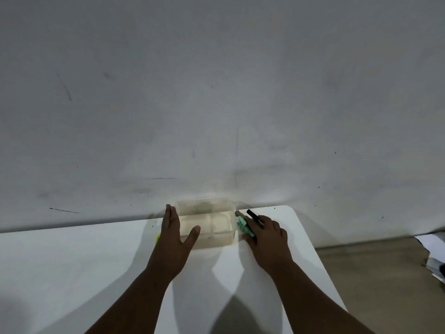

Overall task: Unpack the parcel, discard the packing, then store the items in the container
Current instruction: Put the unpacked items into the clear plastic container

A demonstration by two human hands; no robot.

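Note:
A clear plastic container [216, 208] stands at the far edge of the white table [72, 273], against the wall. My left hand [173, 233] lies flat against its left side, fingers straight and thumb spread across the front wall. My right hand [263, 233] rests on the table just right of the container, fingers closed over a black marker [252, 214] and a pale green marker [244, 226]. A sliver of a yellow-green item [157, 238] shows on the table behind my left hand. The container looks empty through its walls.
A grey scuffed wall [216, 92] rises directly behind the table. The table's right edge ends near my right arm, with brown floor [373, 285] beyond. White and dark packing pieces [433, 256] lie on the floor at far right.

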